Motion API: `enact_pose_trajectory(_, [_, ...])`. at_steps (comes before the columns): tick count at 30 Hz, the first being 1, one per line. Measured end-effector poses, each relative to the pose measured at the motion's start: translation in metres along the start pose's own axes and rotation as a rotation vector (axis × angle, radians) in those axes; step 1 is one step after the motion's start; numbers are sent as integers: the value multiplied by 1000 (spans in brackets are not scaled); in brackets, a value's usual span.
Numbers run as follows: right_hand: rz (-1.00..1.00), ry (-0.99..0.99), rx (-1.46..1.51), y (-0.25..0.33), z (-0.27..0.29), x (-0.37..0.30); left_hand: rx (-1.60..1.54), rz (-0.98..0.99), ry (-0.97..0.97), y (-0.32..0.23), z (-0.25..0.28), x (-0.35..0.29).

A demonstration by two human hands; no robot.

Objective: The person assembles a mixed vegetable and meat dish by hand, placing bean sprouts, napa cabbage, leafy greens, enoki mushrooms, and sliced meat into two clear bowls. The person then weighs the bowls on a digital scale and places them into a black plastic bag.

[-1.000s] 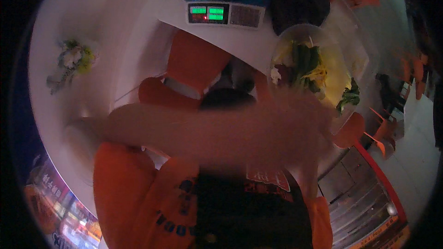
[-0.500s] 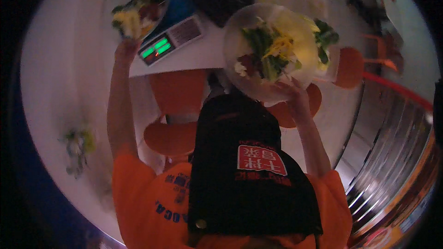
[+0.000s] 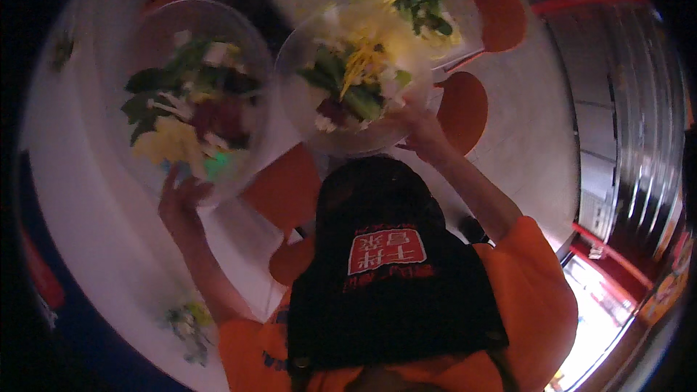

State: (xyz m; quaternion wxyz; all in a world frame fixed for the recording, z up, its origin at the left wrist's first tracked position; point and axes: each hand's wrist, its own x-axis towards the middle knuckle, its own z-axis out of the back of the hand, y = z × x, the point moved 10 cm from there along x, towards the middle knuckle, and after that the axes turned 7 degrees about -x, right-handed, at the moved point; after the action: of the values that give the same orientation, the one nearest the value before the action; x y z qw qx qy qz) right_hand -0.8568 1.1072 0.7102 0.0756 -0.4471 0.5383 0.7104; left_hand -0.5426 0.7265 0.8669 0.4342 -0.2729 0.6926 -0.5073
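Note:
My left hand (image 3: 181, 199) is closed on the near rim of a clear round bowl (image 3: 250, 33). In that bowl lie leafy greens (image 3: 141, 105), pale yellow slices (image 3: 170, 144) and a dark red piece (image 3: 220, 122); blur hides the finer kinds. My right hand (image 3: 420, 129) grips the near right edge of a second see-through bowl (image 3: 290, 94). Green leaves (image 3: 356, 98), yellow shreds (image 3: 363, 54) and a dark reddish piece fill part of it. Both bowls are held up side by side, their rims close together. A green glow shows through the left bowl.
Orange stools (image 3: 463, 112) stand at the right and below the bowls. Beyond the right bowl are more leafy greens (image 3: 422, 6). A greens picture (image 3: 189, 327) marks the pale surface at the left. Ribbed metal panels (image 3: 635, 94) line the right side.
The left bowl is lifted off the scale area and moved nearer, beside the right one. The right bowl has shifted left in view. The whole view has turned.

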Motion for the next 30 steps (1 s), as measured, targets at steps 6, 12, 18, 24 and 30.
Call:
enact_pose_trajectory(6, [187,104,312,11,9,-4,145,167,281,24,-182,-4])
enact_pose_trajectory(12, [298,-23,504,27,90,-33,279,221,517,54,-296,-10])
enact_pose_trajectory(18, [278,-190,529,36,234,-8,280,20,682,93,-441,-9])
enact_pose_trajectory(24, [485,-278,430,79,397,109,79,117,549,148,-535,-22])
enact_pose_trajectory(30, [537,-320,368,110,489,248,154,631,642,309,-536,-134])
